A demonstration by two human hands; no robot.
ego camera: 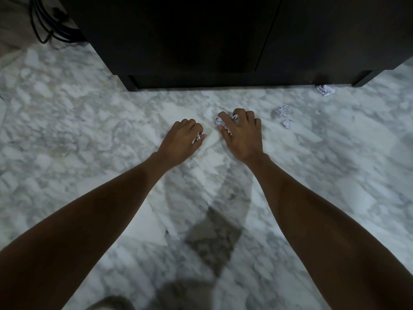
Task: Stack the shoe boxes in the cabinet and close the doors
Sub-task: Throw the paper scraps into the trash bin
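Observation:
A black cabinet [201,41] stands at the top of the head view, both of its doors closed. No shoe box is in sight. My left hand [182,139] is low over the marble floor, its fingers curled round a small crumpled paper ball [198,138]. My right hand [240,133] is beside it, fingers curled over another crumpled paper ball [220,121] on the floor in front of the cabinet.
Three more crumpled paper balls lie on the marble floor [89,130] to the right: one [282,111], a smaller one [287,123], and one [325,89] by the cabinet's base. Black cables [44,25] hang at the top left.

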